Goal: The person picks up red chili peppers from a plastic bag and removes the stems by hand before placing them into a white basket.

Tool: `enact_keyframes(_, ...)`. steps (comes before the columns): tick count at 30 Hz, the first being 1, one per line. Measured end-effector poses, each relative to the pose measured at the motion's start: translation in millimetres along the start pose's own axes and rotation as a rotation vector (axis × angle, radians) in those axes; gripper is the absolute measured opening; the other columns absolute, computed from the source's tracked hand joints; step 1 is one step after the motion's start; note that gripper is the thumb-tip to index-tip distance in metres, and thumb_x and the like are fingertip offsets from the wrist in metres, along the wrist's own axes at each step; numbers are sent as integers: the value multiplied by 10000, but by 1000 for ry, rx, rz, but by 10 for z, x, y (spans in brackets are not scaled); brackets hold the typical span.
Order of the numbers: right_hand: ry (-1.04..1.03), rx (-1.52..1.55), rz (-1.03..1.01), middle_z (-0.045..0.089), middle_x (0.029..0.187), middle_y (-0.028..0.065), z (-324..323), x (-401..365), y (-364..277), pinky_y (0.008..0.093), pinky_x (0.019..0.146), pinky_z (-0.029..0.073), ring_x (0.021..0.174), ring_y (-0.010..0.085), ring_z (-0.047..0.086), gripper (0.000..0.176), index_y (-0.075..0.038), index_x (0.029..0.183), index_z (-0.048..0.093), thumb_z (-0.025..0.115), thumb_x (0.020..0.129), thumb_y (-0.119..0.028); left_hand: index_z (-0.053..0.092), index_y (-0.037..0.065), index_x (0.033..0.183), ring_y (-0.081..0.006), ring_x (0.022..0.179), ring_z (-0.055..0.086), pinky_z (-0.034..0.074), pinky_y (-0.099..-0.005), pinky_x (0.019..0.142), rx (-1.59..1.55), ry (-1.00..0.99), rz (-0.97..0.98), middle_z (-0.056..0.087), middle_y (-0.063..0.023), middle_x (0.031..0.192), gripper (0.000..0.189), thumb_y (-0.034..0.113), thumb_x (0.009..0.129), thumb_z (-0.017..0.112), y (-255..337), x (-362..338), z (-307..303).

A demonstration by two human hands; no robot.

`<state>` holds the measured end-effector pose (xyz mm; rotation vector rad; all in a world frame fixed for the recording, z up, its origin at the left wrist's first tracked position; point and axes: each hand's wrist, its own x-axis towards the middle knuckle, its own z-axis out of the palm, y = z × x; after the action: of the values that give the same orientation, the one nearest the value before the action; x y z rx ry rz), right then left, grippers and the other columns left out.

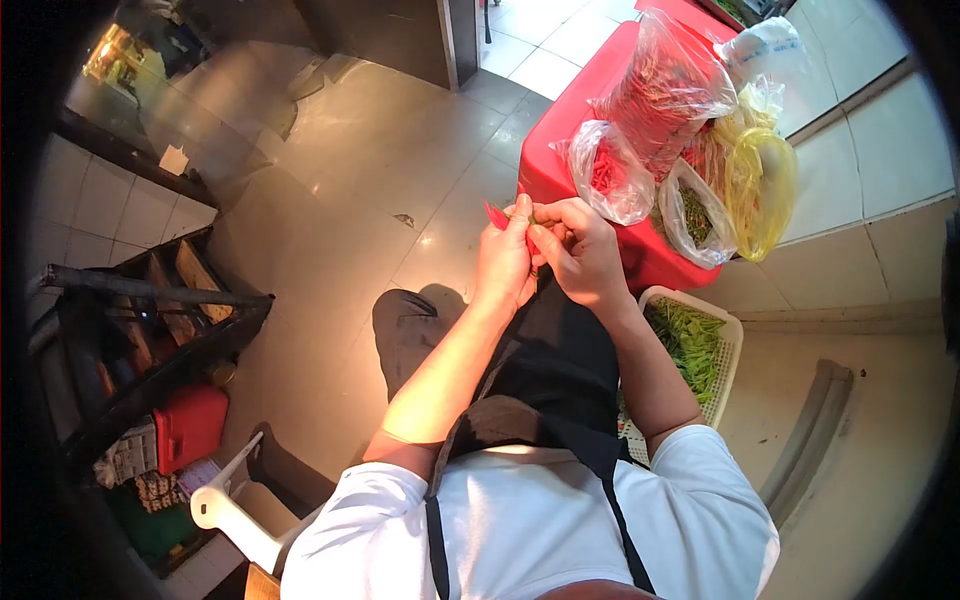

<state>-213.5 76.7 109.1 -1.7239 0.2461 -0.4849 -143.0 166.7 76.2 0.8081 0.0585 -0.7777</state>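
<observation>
Red chili peppers (pixel 495 215) stick out of my left hand (pixel 505 255), which is closed around them over my lap. My right hand (pixel 583 255) meets it fingertip to fingertip, pinched at the green stem end; the exact grip is partly hidden by the fingers. Just beyond my right hand, an open clear bag (pixel 610 175) holds red chilies. Beside it, another open bag (pixel 695 215) contains green stems. A larger clear bag (pixel 665 95) full of chilies stands behind them.
The bags rest on a red table (pixel 555 130) ahead right, with a yellow bag (pixel 762 190) by the wall. A white basket (pixel 733 350) of leafy greens (pixel 690 345) sits beside my right arm. To the left are a dark rack (pixel 160 340) and a white plastic chair (pixel 235 515).
</observation>
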Motion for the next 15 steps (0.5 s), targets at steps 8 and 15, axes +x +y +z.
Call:
enact_keyframes(8, 49, 275, 135, 602, 835, 17, -320, 157, -82, 191, 663, 461, 728, 48, 567, 64, 17, 966, 588, 575, 917, -22, 585, 24, 972, -70, 498, 444, 334, -195, 410, 99, -248, -215, 543, -20, 712, 280, 304, 971, 577, 187, -44, -153)
enact_keyframes(15, -177, 134, 165, 622, 755, 36, -440, 174, -86, 219, 584, 468, 645, 76, 586, 81, 23, 929, 600, 576, 917, -54, 636, 29, 937, -60, 505, 463, 331, -200, 428, 250, -294, -202, 547, 1, 681, 269, 298, 939, 634, 220, -88, -150)
